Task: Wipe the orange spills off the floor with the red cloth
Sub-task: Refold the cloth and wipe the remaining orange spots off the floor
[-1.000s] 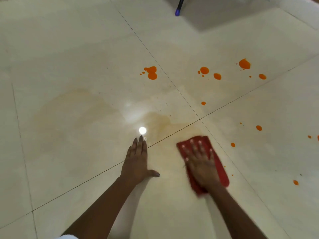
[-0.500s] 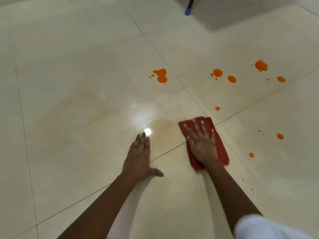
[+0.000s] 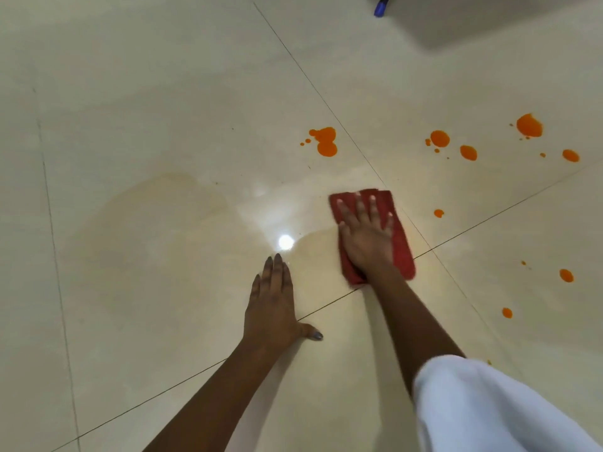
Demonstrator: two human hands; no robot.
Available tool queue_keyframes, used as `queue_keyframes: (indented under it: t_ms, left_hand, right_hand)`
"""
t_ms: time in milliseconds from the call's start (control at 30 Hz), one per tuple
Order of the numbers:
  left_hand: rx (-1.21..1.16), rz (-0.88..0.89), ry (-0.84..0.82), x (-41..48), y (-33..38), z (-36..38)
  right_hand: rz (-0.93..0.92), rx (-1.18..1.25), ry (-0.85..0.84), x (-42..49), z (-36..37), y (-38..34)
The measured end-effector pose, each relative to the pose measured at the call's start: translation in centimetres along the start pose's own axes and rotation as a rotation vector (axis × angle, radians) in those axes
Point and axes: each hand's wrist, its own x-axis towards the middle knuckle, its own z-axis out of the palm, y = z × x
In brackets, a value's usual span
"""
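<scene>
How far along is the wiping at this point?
Partly done. A faint tan smear left of the cloth looks like already wiped floor. In hand: the right hand presses the cloth flat beside the tile joint, while the left hand rests flat on the floor. Left: the orange blot ahead, the far spots and the drops to the right.

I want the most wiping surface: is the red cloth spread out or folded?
Folded, apparently: the red cloth lies as a compact oblong pad under the flat right hand, with a thick rounded near edge.
</scene>
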Motion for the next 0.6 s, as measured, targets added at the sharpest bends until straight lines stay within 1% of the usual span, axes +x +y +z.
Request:
queue_keyframes:
  t_ms: [67,133,167,200,233,300,333,367,400,433,500,533,600]
  left_hand:
    - [-0.012,0.017,0.001,-0.1,-0.3,-0.1]
    - [-0.025,0.025,-0.011,-0.3,-0.4,-0.1]
    - [-0.029,0.022,-0.01,-0.3,-0.5,-0.1]
    - [-0.036,0.018,-0.01,-0.3,-0.5,0.0]
    - [-0.041,0.017,-0.011,-0.3,-0.5,0.1]
    - [-0.037,0.027,-0.013,-0.1,-0.3,0.3]
    - [-0.03,0.027,-0.018,-0.2,-0.2,0.2]
    - [-0.025,0.023,-0.018,-0.2,-0.2,0.1]
    - [-0.021,0.02,-0.013,-0.3,-0.3,0.2]
    - [-0.021,0.022,-0.014,-0.2,-0.4,0.1]
    - [-0.03,0.034,-0.028,-0.4,-0.2,-0.4]
    - [-0.029,0.034,-0.028,-0.4,-0.1,-0.6]
    - [-0.046,0.036,-0.023,-0.7,0.3,-1.0]
  right_hand:
    - [-0.153,-0.001,-0.029,-0.8,0.7,-3.4]
    - [-0.349,-0.036,-0.056,-4.7,1.9,-3.1]
    - [-0.391,-0.018,-0.045,-6.7,2.2,-1.6]
    - [-0.386,0.003,-0.028,-7.9,2.1,0.2]
    - [-0.339,0.003,-0.002,-7.8,1.8,2.0]
    - [-0.138,-0.036,0.002,-4.3,0.5,4.1]
    - [-0.042,-0.022,-0.009,-2.2,-0.2,3.7]
    - [0.003,-0.005,-0.012,-0.5,-0.6,2.5]
    - [-0.013,-0.008,-0.009,0.4,-0.5,0.6]
    - [-0.076,-0.012,-0.011,0.3,-0.1,-1.3]
    - [-0.235,-0.014,-0.033,-2.8,1.3,-3.6]
    - [-0.273,-0.023,-0.028,-5.1,2.0,-3.7]
    - [-0.246,-0.028,-0.012,-9.3,2.6,-1.9]
